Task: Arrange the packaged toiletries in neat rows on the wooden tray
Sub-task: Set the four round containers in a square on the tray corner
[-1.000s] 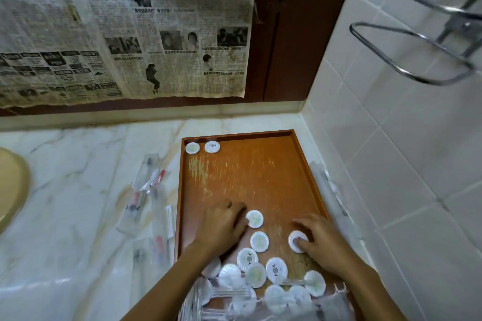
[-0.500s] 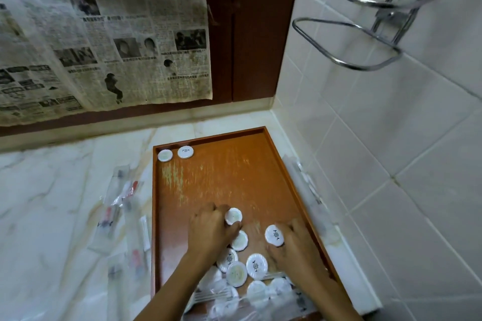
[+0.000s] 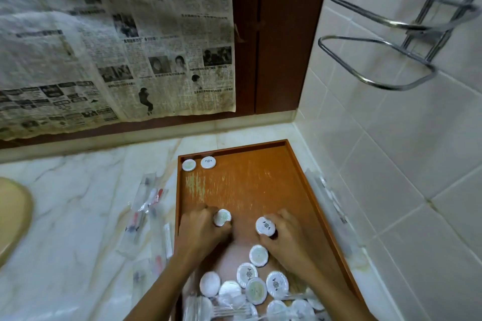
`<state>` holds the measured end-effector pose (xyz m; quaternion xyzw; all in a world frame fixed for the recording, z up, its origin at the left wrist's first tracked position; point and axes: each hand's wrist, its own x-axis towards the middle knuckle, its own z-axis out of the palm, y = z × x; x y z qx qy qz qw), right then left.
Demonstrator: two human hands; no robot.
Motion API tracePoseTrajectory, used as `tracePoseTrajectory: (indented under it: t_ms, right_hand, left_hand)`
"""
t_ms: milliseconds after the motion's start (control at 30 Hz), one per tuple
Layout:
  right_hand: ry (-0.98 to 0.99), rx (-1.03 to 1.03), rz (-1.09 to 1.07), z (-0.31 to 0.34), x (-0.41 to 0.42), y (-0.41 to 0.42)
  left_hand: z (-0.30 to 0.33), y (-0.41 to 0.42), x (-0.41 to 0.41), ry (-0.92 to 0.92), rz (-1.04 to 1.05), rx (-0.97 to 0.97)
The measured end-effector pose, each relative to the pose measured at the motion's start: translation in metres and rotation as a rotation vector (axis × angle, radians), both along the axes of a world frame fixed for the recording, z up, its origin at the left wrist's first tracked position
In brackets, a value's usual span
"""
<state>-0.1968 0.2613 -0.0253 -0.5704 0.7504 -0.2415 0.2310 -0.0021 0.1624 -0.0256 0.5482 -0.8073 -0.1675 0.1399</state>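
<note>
While both hands work in the lower middle of the frame, the left hand point(image 3: 200, 232) has its fingers point(image 3: 206, 212) curled around a green-labelled round packet point(image 3: 222, 217), and the right hand point(image 3: 287, 236) pinches a black-printed round packet point(image 3: 265, 226). Both packets sit over the wooden tray point(image 3: 260, 185). Below the hands, a loose pile of round packets point(image 3: 250, 284) crowds the tray's lower end; two placed packets point(image 3: 198, 163) lie side by side in its upper left corner. Left of the tray, clear toothbrush sachets point(image 3: 146, 206) lie scattered on the marble bench point(image 3: 78, 203).
</note>
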Motion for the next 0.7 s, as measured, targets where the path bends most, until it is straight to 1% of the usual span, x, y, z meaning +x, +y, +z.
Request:
tracePoseTrajectory:
  t_ms: [133,233,433,700]
  right_hand:
    - [0.014,-0.026,0.116,0.014,0.011,-0.042]
    - [0.048,-0.049,0.178,0.026,0.018,-0.075]
    - [0.138,-0.081,0.309,0.043,0.03,-0.143]
    - [0.168,-0.089,0.408,0.029,0.043,-0.218]
  left_hand:
    - [0.015,-0.027,0.016,-0.003,0.049,-0.034]
    - [0.03,-0.055,0.028,-0.038,0.039,-0.043]
    - [0.047,-0.11,0.045,-0.054,-0.072,-0.029]
    - [0.038,-0.167,0.049,-0.152,-0.211,0.025]
